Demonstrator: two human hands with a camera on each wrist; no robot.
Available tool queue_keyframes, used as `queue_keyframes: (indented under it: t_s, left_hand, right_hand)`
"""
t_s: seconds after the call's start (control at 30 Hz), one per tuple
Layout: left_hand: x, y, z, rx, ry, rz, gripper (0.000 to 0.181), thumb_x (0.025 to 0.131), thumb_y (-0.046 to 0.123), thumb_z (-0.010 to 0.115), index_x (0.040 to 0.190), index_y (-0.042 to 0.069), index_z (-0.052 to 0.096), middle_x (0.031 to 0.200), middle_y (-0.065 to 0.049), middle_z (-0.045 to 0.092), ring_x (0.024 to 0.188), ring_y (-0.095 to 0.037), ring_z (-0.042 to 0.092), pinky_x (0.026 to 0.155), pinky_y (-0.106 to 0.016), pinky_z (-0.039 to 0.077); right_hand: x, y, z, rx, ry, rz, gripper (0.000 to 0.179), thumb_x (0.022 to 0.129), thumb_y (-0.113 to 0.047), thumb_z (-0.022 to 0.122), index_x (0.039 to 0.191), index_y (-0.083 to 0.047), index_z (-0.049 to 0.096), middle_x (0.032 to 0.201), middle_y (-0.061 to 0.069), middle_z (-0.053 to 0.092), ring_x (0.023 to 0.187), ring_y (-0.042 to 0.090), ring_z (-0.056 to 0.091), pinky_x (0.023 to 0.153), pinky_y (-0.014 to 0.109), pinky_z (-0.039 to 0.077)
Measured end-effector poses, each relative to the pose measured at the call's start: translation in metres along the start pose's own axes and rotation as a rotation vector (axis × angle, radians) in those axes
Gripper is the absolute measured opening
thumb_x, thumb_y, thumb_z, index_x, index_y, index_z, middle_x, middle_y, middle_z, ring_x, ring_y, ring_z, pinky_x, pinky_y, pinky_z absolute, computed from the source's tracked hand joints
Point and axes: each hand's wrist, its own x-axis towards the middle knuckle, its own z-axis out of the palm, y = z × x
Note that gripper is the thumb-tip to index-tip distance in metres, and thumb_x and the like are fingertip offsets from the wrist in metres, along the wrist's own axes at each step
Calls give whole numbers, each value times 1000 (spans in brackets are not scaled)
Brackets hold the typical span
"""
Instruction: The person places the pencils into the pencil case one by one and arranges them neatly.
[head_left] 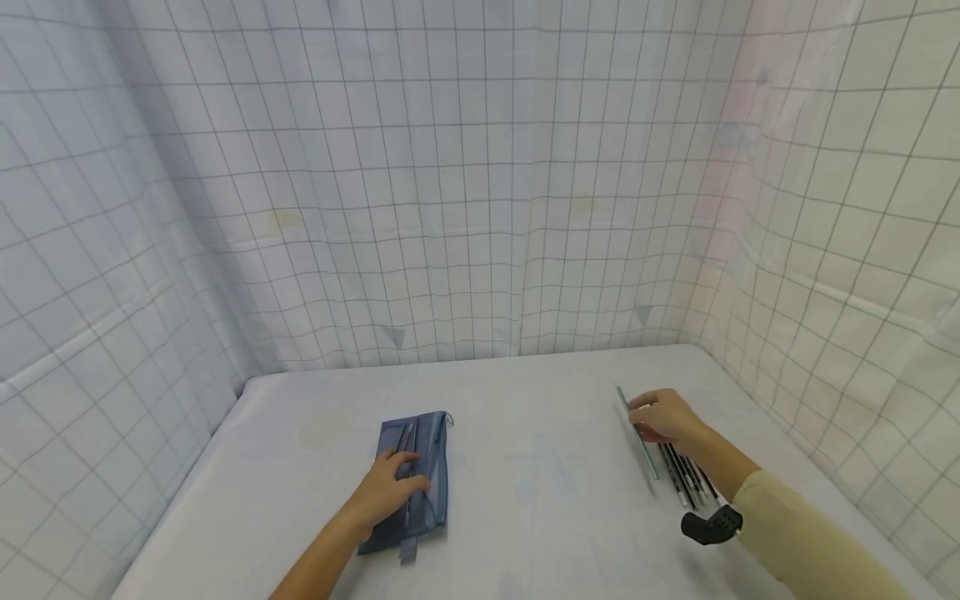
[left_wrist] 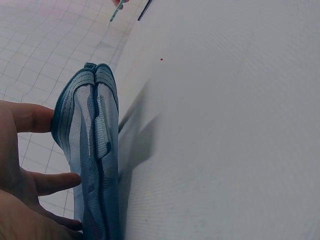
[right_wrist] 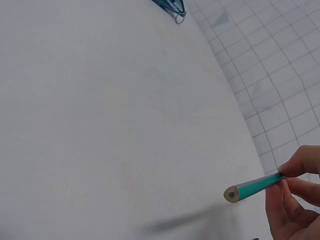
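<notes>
A blue mesh zip pencil pouch point(head_left: 440, 454) lies on the left part of the table. My left hand point(head_left: 381, 495) rests over it with fingers spread, and in the left wrist view the fingertips touch the side of the pouch point(left_wrist: 107, 145). Thin pencil-like shapes show on or through its mesh. Over on the right, my right hand point(head_left: 667, 417) pinches a green pencil point(head_left: 647, 457) between thumb and fingers. The right wrist view shows the flat, unsharpened end of this pencil point(right_wrist: 255, 188) tilted toward the camera, with its shadow on the table below.
Several dark pencils point(head_left: 673, 475) lie side by side under and beside my right forearm. A black wrist camera point(head_left: 712, 527) sits at the right sleeve. White table cloth point(head_left: 540, 467) spans between the hands; gridded white curtains point(head_left: 465, 183) surround the table's back and sides.
</notes>
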Motion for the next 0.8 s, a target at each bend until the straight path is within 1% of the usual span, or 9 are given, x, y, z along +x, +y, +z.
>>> queue_keyframes:
  t_s: [0.13, 0.23, 0.4, 0.63, 0.8]
  left_hand:
    - [0, -1, -1, -5, -5, 16, 63, 90, 26, 69, 143, -4, 54, 158, -40, 21, 143, -65, 18, 105, -81, 22]
    - [-1, -1, -1, -6, -7, 25, 62, 90, 25, 69, 143, -5, 54, 158, -40, 22, 143, -65, 19, 105, -81, 23]
    - [0, -1, -2, -4, -8, 21, 62, 90, 26, 68, 143, -5, 54, 158, -40, 21, 144, -65, 18, 106, -81, 22]
    - [1, -2, -2, 0, -8, 24, 62, 91, 26, 68, 143, -4, 54, 159, -40, 21, 144, -65, 18, 106, -81, 22]
    - [1, -4, -1, -1, -10, 24, 61, 91, 26, 68, 143, -3, 55, 159, -40, 20, 144, -65, 17, 105, -82, 22]
  right_hand:
    - [-3, -5, 7, 65, -13, -4, 44, 99, -7, 63, 137, 14, 55, 108, 14, 65, 80, 18, 65, 71, 31, 59]
    - [-4, -9, 12, 144, -16, 4, 45, 99, -7, 64, 138, 14, 54, 110, 15, 65, 82, 18, 65, 72, 31, 59]
    - [-5, -12, 26, 222, -13, 27, 44, 98, -4, 66, 137, 13, 55, 109, 16, 66, 84, 18, 65, 72, 29, 58]
    - [-3, -14, 43, 243, -3, 50, 41, 95, -4, 69, 133, 10, 61, 106, 15, 67, 80, 17, 66, 71, 28, 58]
    - [-2, -16, 50, 248, 3, 54, 39, 96, -2, 67, 131, 11, 61, 108, 18, 67, 80, 18, 66, 71, 29, 58]
